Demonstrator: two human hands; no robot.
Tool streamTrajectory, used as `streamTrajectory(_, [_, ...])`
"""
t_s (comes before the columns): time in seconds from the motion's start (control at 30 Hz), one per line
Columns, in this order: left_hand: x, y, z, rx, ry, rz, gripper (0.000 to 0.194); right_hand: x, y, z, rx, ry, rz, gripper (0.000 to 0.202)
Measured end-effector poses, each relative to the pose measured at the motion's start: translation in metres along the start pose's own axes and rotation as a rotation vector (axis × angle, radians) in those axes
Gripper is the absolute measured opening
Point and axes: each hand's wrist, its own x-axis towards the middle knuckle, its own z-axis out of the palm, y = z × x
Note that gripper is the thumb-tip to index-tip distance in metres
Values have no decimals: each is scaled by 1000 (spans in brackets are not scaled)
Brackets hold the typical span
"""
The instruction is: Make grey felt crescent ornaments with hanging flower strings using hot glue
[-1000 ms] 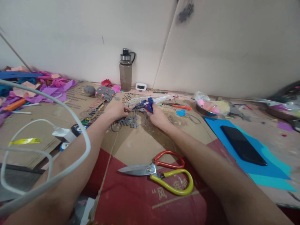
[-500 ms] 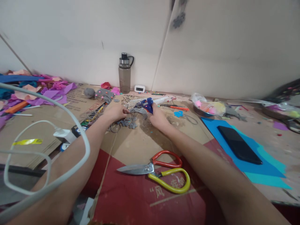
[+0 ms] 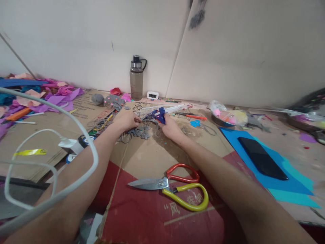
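Note:
My right hand (image 3: 170,128) grips a blue hot glue gun (image 3: 160,115), with a long clear glue stick (image 3: 175,108) running out behind it. The gun's nose points left, towards my other hand. My left hand (image 3: 129,121) has its fingers pinched together at the edge of a grey piece; what lies between the fingertips is too small to make out. Just below it, several grey flower-shaped cutouts (image 3: 142,131) lie on the cardboard (image 3: 148,157). Between the two hands, a grey strip shows partly, covered by the gun and fingers.
Scissors (image 3: 160,184) with one red and one yellow handle lie in front. A grey bottle (image 3: 136,83) and small white clock (image 3: 152,95) stand by the wall. At right are a black phone (image 3: 262,158) on blue sheets and a bowl (image 3: 223,119). A white cable (image 3: 93,149) loops at left.
The whole view has shifted slightly. Both hands keep nearly the same position, and the glue gun stays in my right hand.

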Motion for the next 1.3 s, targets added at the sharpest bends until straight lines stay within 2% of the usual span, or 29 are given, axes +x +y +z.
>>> streamTrajectory(0.23, [2, -3, 2, 23, -8, -19, 43, 0, -3, -2, -27, 3, 8, 40])
streamTrajectory(0.57, [2, -3, 2, -7, 6, -24, 41, -3, -5, -6, -147, 57, -56, 40])
streamTrajectory(0.77, [0, -3, 0, -1, 4, -13, 40, -5, -8, -7, -102, 48, -6, 35])
streamTrajectory(0.93, [-3, 1, -2, 5, -14, 3, 43, -5, -8, -1, 5, 26, -28, 36])
streamTrajectory(1.3, [-2, 1, -4, 28, -30, -16, 44, -3, -11, 2, -44, 12, 2, 37])
